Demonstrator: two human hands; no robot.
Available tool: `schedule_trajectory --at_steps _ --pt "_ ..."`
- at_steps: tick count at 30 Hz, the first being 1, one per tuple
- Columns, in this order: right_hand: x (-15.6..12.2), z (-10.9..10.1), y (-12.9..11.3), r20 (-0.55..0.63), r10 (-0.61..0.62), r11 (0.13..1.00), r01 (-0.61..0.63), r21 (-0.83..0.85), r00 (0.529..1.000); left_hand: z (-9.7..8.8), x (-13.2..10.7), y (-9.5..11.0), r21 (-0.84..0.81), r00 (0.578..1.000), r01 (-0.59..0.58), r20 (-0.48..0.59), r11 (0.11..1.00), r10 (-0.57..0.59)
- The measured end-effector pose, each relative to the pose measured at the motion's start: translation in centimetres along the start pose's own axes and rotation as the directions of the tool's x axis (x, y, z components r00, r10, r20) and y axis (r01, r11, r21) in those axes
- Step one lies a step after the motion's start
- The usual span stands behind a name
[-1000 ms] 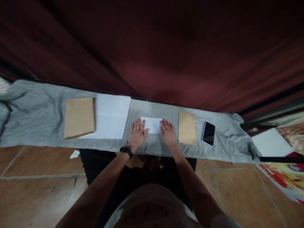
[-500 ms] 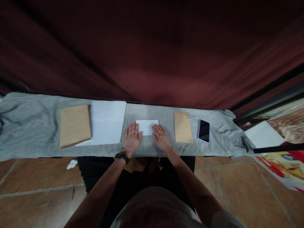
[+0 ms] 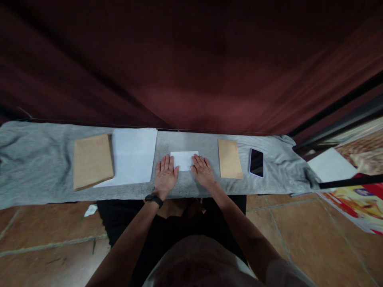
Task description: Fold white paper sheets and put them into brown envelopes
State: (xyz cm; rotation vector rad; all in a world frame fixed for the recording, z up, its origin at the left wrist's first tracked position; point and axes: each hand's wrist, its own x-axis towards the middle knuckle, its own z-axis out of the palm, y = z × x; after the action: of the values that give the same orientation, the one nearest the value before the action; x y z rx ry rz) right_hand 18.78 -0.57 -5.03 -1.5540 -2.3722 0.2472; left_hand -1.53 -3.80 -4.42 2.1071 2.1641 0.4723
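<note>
Paper (image 3: 183,161), small and white, lies on the cloth-covered counter (image 3: 194,140) between the left hand (image 3: 165,175) and the right hand (image 3: 204,172), each overlapping one end; pressing it flat seems the step in hand. Neither grip clasps anything, fingers extended; lifting it would call for curling them under an edge

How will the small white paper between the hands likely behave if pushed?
The small white paper looks flat and thin, so it is probably light. The grey cloth beneath looks soft and may drag slightly. With left hand and right hand at its ends, it likely shifts little.
</note>
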Motion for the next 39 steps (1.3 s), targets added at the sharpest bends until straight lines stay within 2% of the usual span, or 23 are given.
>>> schedule_trajectory --at_steps 11,15,27,34,39 --pt "2.5 -0.1 1.5 -0.018 0.028 1.000 -0.028 -0.010 0.999 -0.1 0.0 0.1 0.001 1.000 -0.011 -0.013 1.000 0.011" --pt "2.5 -0.2 1.5 -0.020 0.040 0.999 -0.040 -0.016 0.999 0.0 0.0 0.1 -0.004 1.000 0.001 -0.003 1.000 -0.001" --pt "-3.9 -1.5 0.4 0.038 -0.053 0.998 0.054 -0.025 0.998 0.1 -0.1 0.1 0.014 1.000 -0.002 -0.014 1.000 0.002" --pt "-6.3 -2.0 -0.1 0.033 -0.077 0.997 0.078 -0.024 0.996 0.1 0.0 0.0 0.003 1.000 -0.002 -0.002 1.000 0.002" --pt "-7.0 -2.4 -0.3 0.026 -0.074 0.997 0.073 0.030 0.997 -0.6 -0.2 0.3 -0.024 0.999 -0.029 -0.020 0.999 0.029"
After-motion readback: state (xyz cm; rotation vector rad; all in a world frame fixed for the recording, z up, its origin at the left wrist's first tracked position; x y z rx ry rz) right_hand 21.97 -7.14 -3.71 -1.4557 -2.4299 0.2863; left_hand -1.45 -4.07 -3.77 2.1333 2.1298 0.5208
